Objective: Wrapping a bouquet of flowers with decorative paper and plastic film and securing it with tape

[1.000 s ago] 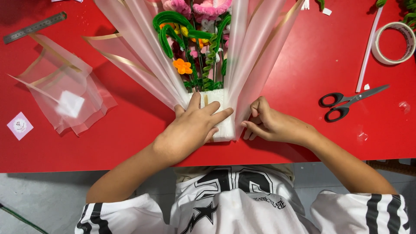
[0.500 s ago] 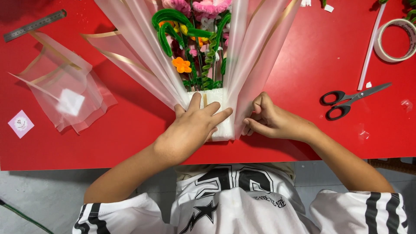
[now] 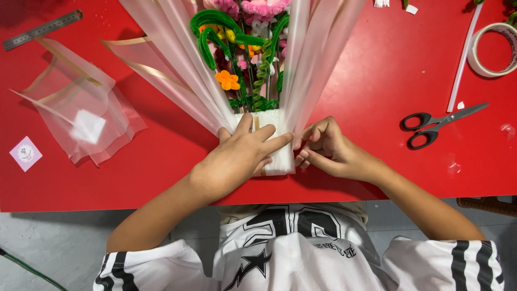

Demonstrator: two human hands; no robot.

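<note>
Beside folded wrap (image 3: 81, 121), pink square label (image 3: 25, 153).

table top (image 3: 134, 178): smooth red, slight sheen, looks like laminate or plastic
wrap sheets (image 3: 177, 64): thin frosted translucent film, pretty matt
flowers (image 3: 253, 32): fuzzy pipe-cleaner stuff, pink, green, orange
base block (image 3: 280, 159): white, grainy like foam
ruler (image 3: 43, 29): brushed grey metal
scissors (image 3: 439, 124): shiny metal blades, glossy black plastic handles
tape roll (image 3: 493, 51): glossy, see-through
shirt (image 3: 301, 258): white cloth, black print
</note>
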